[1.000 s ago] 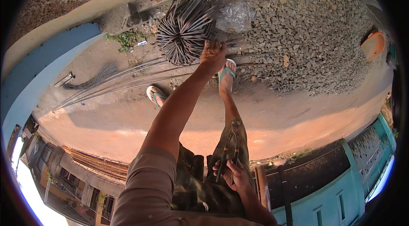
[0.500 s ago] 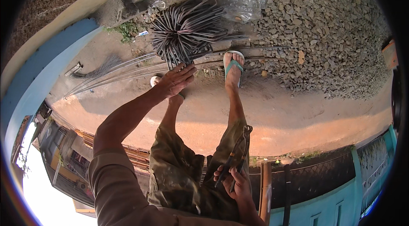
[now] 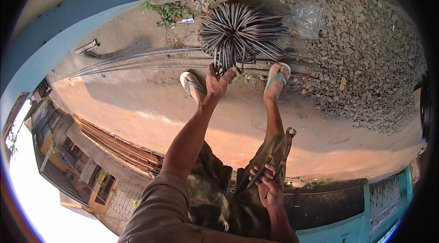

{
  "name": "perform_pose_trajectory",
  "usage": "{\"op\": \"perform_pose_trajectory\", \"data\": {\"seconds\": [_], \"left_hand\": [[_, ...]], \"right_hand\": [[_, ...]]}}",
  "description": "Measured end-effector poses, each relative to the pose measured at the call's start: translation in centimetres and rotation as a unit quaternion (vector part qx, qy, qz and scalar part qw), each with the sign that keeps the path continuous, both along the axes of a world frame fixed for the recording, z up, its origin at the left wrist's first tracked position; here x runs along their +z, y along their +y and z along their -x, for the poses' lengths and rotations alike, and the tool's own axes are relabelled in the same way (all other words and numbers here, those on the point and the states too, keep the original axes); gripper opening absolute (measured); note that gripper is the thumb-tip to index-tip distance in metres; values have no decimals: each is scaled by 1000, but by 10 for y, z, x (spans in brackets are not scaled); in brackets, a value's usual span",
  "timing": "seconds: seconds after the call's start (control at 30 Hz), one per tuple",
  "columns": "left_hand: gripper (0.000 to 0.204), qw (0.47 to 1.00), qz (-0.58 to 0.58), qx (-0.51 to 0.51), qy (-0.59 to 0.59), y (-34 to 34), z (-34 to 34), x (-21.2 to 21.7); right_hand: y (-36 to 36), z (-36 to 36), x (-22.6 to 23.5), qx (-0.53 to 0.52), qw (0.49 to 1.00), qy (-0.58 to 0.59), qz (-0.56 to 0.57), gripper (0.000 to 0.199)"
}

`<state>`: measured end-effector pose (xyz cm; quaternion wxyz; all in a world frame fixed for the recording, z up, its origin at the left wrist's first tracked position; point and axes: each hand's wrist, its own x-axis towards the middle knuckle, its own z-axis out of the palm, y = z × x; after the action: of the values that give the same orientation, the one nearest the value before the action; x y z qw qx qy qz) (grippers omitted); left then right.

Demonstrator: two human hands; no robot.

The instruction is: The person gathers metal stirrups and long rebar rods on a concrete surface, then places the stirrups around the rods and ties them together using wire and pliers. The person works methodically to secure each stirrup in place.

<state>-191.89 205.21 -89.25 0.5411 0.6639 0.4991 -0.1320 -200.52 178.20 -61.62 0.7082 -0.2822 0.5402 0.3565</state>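
— What was the left hand (image 3: 217, 80) doing?

— It was stretched out and down, palm open and fingers spread, reaching at the near ends of a bundle of bent steel rods (image 3: 240, 32). The fingertips were right at the rod ends; whether they touched, I could not tell.

— How did that bundle lie?

— On the ground ahead of the feet, between the dirt strip and the gravel heap (image 3: 361, 55). The rods fanned out like spokes from a tied middle, their ends pointing every way, the lowest ones pointing toward the hand.

— And the right hand (image 3: 270, 187)?

— Held low by the right thigh, fingers wrapped round the handles of a pair of pincers (image 3: 276, 160). Its long axis ran up and slightly right in the picture, the head pointing away from the body toward the ground.

— What else was around?

— Long straight rods (image 3: 137, 62) lay across the ground from the left, passing under the bundle, just beyond the toes. Both feet wore teal flip-flops (image 3: 277, 78), one on each side of the reaching hand. A clear plastic sheet (image 3: 307, 14) lay on the gravel to the right of the bundle, and a patch of weeds (image 3: 167, 12) grew beside a concrete kerb to the left.
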Motion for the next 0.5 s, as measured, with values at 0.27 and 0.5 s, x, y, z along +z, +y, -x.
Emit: {"op": "perform_pose_trajectory", "data": {"seconds": [0.27,0.5], "left_hand": [[50,990,84,48,-97,-18,28,-74],[56,992,77,-7,-100,21,19,-39]], "right_hand": [[27,-9,-24,85,995,-36,23,43],[38,-7,-28,135,985,-63,83,38]]}}
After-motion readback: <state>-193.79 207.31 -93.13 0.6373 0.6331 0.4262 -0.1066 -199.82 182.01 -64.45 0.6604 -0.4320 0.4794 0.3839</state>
